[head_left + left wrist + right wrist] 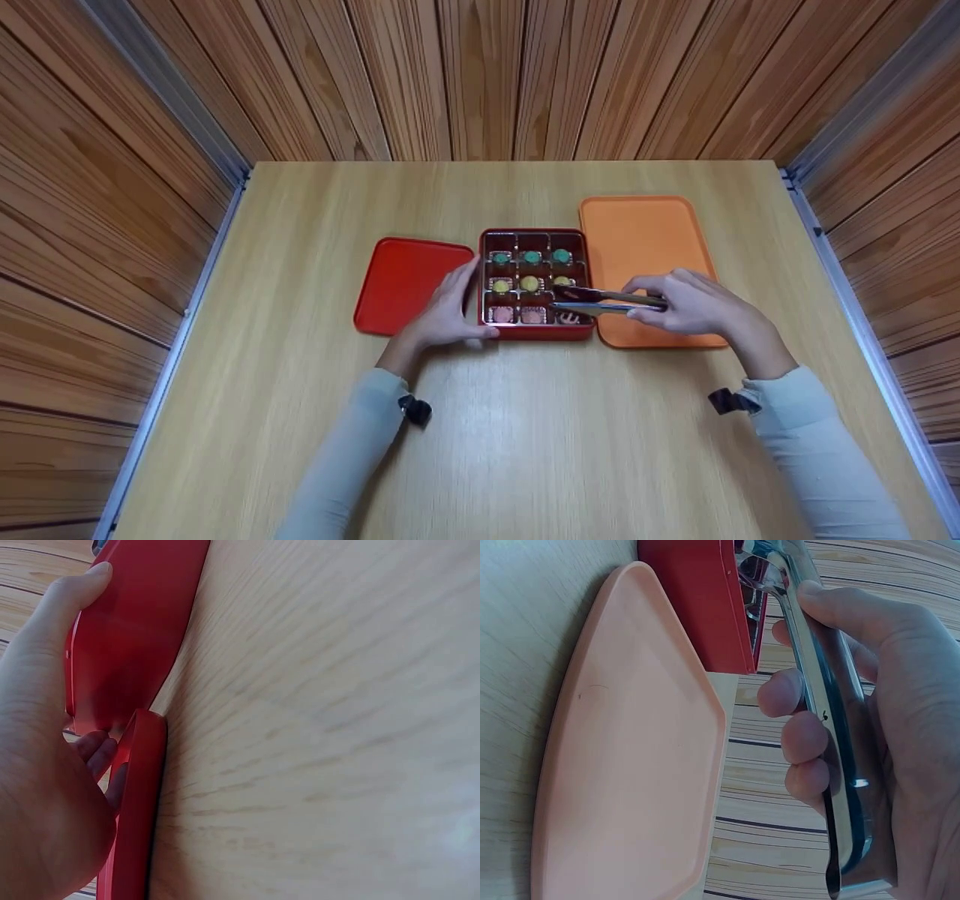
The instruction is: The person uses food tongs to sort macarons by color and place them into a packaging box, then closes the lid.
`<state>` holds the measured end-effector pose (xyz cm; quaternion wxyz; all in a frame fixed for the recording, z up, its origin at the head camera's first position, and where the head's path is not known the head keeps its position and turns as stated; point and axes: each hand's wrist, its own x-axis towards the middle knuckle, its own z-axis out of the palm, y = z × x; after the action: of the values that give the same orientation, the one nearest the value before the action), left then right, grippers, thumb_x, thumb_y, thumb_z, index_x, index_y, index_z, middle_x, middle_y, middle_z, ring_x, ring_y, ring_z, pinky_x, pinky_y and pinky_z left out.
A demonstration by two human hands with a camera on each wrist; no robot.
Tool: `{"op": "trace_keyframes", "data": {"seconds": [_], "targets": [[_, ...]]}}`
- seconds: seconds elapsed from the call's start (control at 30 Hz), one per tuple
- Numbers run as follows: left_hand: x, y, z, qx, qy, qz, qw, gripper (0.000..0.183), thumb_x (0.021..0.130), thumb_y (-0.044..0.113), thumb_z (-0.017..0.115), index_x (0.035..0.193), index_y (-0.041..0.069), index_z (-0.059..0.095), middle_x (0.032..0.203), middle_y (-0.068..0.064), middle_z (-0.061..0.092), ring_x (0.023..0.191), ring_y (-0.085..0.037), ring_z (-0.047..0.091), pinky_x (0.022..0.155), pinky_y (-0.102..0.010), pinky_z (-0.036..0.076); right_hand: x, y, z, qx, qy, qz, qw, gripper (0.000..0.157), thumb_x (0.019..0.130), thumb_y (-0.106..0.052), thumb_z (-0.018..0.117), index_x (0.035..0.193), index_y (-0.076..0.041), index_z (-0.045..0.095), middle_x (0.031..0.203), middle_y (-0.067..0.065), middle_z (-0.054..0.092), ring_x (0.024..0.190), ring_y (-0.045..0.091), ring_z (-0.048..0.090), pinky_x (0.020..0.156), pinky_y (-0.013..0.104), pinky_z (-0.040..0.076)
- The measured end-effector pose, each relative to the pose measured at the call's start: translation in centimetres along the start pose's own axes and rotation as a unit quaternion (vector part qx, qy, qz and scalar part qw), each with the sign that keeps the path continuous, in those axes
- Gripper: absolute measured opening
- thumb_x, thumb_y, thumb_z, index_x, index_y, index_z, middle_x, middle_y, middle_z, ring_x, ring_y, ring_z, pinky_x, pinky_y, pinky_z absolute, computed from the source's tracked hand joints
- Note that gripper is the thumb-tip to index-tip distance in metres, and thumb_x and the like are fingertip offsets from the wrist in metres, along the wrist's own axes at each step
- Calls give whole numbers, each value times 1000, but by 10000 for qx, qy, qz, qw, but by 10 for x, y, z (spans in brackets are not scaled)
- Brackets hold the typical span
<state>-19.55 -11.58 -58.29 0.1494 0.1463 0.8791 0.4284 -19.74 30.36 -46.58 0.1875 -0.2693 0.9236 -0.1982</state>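
A red box [536,334] with a divided tray holds small sweets: a back row with green tops [532,257], a middle row with yellow tops [529,284] and pink ones [502,314] in front. A dark piece with pink stripes [569,318] lies in the front right compartment. My left hand [442,311] rests at the box's left front corner, fingers along its side and thumb against its front wall [139,622]. My right hand [690,302] grips metal tongs [829,712], whose tips reach over the right column; the tips' ends overlap the compartments.
A red lid [405,285] lies left of the box, its edge beside the left hand's lower fingers. To the right, an orange tray [637,232] lies against the box, partly under the right hand. Wood-patterned walls [480,82] enclose the light wooden table [525,450].
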Motion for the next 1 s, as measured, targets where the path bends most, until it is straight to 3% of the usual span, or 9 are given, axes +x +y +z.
{"op": "trace_keyframes", "data": {"seconds": [0.4, 0.8, 1.0], "targets": [[-1, 1, 0, 8, -3, -42, 10000, 138, 81, 59, 94, 184, 28, 8, 190, -8, 20, 178, -38, 16, 144, -70, 16, 2, -1, -1, 150, 222, 45, 9996, 30, 107, -26, 77, 134, -15, 76, 67, -8, 48, 53, 9, 43, 50, 22, 31], [0, 1, 0, -56, -3, -43, 10000, 140, 80, 57, 96, 184, 29, 7, 191, -8, 19, 178, -37, 16, 144, -70, 16, -10, 13, -11, 252, 805, 208, 9962, 36, 110, -32, 76, 140, -13, 74, 70, -3, 51, 53, 8, 42, 49, 24, 33], [0, 1, 0, -48, -37, -98, 9999, 138, 81, 59, 94, 184, 30, 6, 191, -7, 18, 178, -37, 15, 143, -71, 17, -10, 23, -4, 67, 1424, 175, 9896, 36, 108, -31, 78, 137, -11, 73, 67, -4, 49, 50, 6, 37, 47, 24, 30]]}}
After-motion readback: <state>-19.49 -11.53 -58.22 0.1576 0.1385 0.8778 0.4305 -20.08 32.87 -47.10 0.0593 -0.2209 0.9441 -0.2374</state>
